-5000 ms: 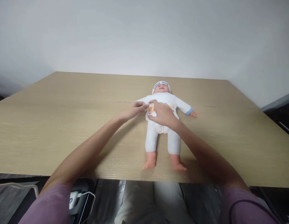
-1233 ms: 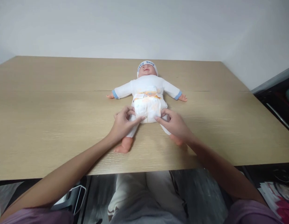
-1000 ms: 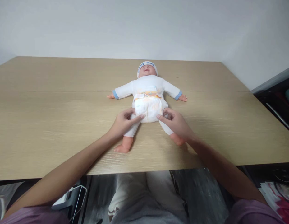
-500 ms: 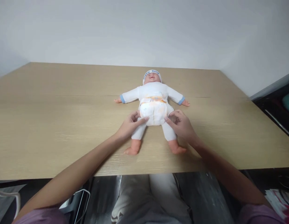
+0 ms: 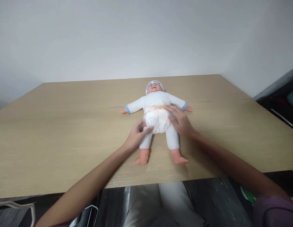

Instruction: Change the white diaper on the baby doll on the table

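A baby doll (image 5: 156, 98) in a white outfit with blue cuffs and a lettered white cap lies on its back, its feet toward me. Around its hips sits a white diaper (image 5: 158, 121) with an orange-patterned waistband. My left hand (image 5: 139, 134) is at the diaper's left leg opening, thumb across the top of the thigh and fingers curled at the hip; the fingertips are partly hidden. On the other side my right hand (image 5: 180, 121) lies against the diaper, its fingers stretched out along the waistband's right end and its thumb lower down by the leg edge.
The doll rests on a wide wooden table (image 5: 66, 142) with a seam across it. A pale wall (image 5: 137, 37) stands behind. Below the front edge are my legs (image 5: 158, 205) and a white cable (image 5: 21, 205). A dark item (image 5: 278, 108) stands at the right.
My right hand has moved up from the leg opening to the waistband, and its fingers have straightened. My left hand stays at the leg opening. The camera view has shifted slightly.
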The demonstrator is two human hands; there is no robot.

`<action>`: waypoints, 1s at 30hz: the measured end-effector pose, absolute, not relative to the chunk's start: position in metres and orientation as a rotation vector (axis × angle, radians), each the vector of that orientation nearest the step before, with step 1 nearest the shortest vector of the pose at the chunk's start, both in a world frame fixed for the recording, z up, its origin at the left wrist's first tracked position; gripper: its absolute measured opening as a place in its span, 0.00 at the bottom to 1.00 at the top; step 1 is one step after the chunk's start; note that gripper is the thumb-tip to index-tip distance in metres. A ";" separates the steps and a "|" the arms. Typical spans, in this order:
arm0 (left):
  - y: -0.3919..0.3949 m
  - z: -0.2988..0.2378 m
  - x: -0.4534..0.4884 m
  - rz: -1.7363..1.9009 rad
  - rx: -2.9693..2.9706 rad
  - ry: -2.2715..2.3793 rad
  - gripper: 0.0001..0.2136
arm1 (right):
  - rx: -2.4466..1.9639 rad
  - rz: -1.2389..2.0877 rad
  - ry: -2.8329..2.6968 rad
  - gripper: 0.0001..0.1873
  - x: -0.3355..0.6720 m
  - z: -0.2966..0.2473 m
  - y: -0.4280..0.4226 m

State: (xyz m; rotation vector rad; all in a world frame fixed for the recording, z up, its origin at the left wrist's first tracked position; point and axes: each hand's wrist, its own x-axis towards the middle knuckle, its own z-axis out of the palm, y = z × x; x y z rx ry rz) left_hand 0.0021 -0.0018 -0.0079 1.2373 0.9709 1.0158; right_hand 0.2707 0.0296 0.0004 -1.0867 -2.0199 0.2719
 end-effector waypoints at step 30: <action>0.126 -0.037 -0.055 1.176 2.338 1.596 0.25 | -1.613 -0.273 -2.072 0.32 0.337 -0.032 0.125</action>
